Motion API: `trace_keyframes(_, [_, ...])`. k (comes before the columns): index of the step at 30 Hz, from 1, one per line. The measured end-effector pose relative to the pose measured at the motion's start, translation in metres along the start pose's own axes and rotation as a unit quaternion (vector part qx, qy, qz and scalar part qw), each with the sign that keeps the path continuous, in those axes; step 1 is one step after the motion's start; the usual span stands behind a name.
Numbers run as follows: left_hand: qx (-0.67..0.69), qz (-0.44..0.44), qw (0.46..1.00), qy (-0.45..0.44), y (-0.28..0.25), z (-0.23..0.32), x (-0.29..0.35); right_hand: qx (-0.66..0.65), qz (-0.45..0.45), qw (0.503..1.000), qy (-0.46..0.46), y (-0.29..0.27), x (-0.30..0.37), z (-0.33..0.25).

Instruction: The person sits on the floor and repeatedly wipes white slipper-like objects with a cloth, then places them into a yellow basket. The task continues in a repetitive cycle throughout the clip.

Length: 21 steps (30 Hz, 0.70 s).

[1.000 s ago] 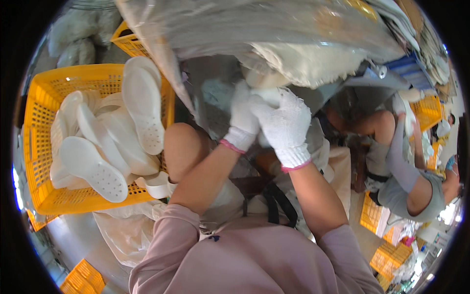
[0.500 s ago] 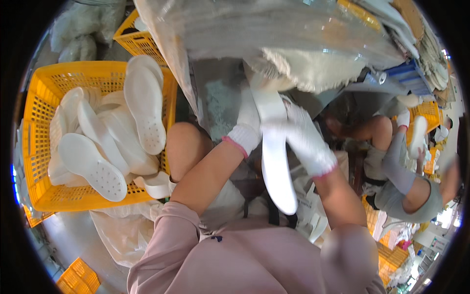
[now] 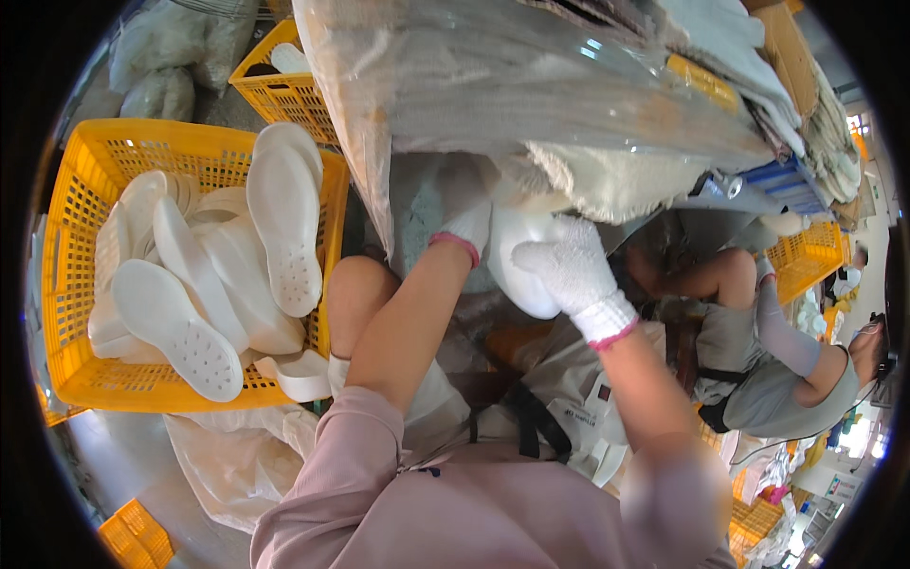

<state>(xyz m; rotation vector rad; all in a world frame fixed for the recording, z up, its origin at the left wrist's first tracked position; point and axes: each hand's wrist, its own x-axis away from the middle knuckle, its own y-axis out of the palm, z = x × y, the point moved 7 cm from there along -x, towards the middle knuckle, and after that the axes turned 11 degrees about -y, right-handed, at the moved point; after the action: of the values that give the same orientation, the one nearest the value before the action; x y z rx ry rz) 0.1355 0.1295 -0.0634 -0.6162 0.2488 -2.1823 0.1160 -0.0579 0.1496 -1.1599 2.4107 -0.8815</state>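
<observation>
A white shoe sole (image 3: 517, 277) is tilted in front of me, its far end up against a frayed, fluffy cream-coloured pad (image 3: 616, 180). My right hand (image 3: 569, 266), in a white knit glove with a pink cuff, is closed on the sole, its thumb lying across the near face. On the sole's left side is my left hand (image 3: 471, 228), gloved the same way; its fingers are hidden at the far end. At my left a yellow crate (image 3: 194, 394) holds several white soles (image 3: 180, 327), some with small holes in the heel or toe area.
Clear plastic sheeting (image 3: 493, 85) hangs just beyond my hands. A second yellow crate (image 3: 284, 95) stands behind the first. At the right, another person (image 3: 796, 379) sits near a yellow crate (image 3: 806, 256). A plastic bag (image 3: 227, 465) lies below the left crate.
The sole, earlier pointing its long near end toward me, is now farther away and foreshortened against the fluffy pad. My right hand has shifted over its near face; both arms reach farther forward.
</observation>
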Motion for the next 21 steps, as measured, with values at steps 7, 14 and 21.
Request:
trace_keyframes(7, [-0.081, -0.086, 0.992, 0.044, -0.023, -0.004, 0.108, -0.023, 0.031, 0.999, -0.015, 0.003, 0.089, -0.015])
trace_keyframes(14, [0.405, -0.166, 0.882, -0.175, -0.044, 0.020, 0.085, -0.054, 0.048, 0.996, -0.044, -0.007, 0.046, -0.011])
trace_keyframes(21, [0.591, -0.333, 0.686, -0.263, -0.012, 0.018, 0.163, -0.359, 0.086, 0.885, 0.285, 0.007, 0.195, 0.030])
